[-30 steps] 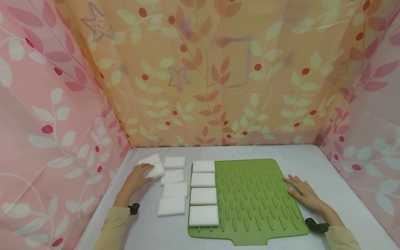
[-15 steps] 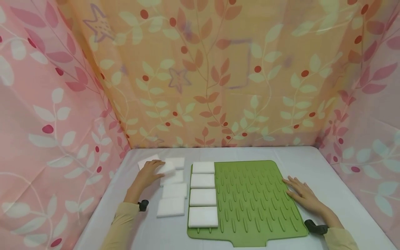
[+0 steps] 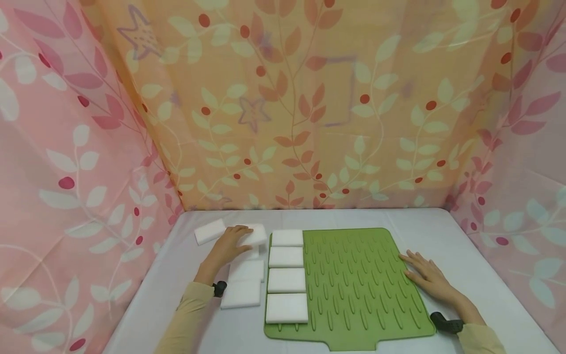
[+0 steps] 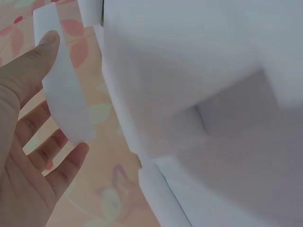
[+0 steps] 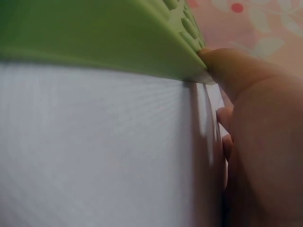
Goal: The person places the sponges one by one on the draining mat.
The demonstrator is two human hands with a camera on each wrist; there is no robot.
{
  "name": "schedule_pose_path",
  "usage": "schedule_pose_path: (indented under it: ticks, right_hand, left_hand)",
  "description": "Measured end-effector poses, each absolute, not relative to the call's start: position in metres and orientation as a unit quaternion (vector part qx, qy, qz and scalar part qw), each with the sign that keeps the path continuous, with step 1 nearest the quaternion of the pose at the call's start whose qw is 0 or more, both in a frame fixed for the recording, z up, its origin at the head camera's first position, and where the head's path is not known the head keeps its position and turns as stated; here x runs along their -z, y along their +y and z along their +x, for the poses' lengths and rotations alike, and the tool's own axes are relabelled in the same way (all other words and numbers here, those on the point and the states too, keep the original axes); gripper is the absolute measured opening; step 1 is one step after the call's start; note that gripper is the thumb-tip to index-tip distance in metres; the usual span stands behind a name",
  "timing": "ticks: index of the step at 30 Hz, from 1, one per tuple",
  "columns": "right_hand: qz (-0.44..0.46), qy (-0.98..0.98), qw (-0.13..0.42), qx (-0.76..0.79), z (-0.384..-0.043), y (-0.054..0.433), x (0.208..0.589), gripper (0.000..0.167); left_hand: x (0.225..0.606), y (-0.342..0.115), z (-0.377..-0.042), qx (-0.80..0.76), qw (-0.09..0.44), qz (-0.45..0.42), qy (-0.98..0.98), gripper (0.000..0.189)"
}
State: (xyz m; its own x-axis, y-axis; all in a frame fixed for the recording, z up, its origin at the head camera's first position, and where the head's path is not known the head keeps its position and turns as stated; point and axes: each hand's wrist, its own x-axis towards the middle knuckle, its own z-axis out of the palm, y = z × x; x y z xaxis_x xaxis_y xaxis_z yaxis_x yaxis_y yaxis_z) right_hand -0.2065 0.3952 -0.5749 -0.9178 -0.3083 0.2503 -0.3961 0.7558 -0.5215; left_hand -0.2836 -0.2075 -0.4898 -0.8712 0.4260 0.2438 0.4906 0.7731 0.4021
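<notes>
My left hand (image 3: pixel 226 247) pinches a white sponge block (image 3: pixel 257 234) between thumb and fingers, over other blocks left of the green ridged mat (image 3: pixel 362 280). In the left wrist view the held sponge block (image 4: pixel 66 90) is raised off the table, the thumb on one face and fingertips behind. My right hand (image 3: pixel 430 276) lies along the mat's right edge, fingers extended. In the right wrist view its thumb touches the rim of the green mat (image 5: pixel 109 38). Several white sponge blocks (image 3: pixel 286 281) form a column down the mat's left side.
Loose white blocks lie left of the mat: one at the far left (image 3: pixel 210 231), another nearer (image 3: pixel 246 270) and one closest to me (image 3: pixel 240 294). Others are partly hidden by the left hand. A white cloth (image 3: pixel 482 314) covers the table; patterned curtains (image 3: pixel 300 123) stand around it.
My left hand has lifted a sponge block from the far-left pair and carried it right, towards the mat. The right hand stays at the mat's edge.
</notes>
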Motion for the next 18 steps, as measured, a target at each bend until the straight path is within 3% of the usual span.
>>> schedule_pose_path:
  ticks: [18]
  right_hand:
    - [0.184,-0.936,0.070,-0.293,-0.208,0.397,0.576,0.050]
  left_hand:
    - [0.491,-0.161,-0.293,0.222,0.079,-0.299,-0.925,0.053]
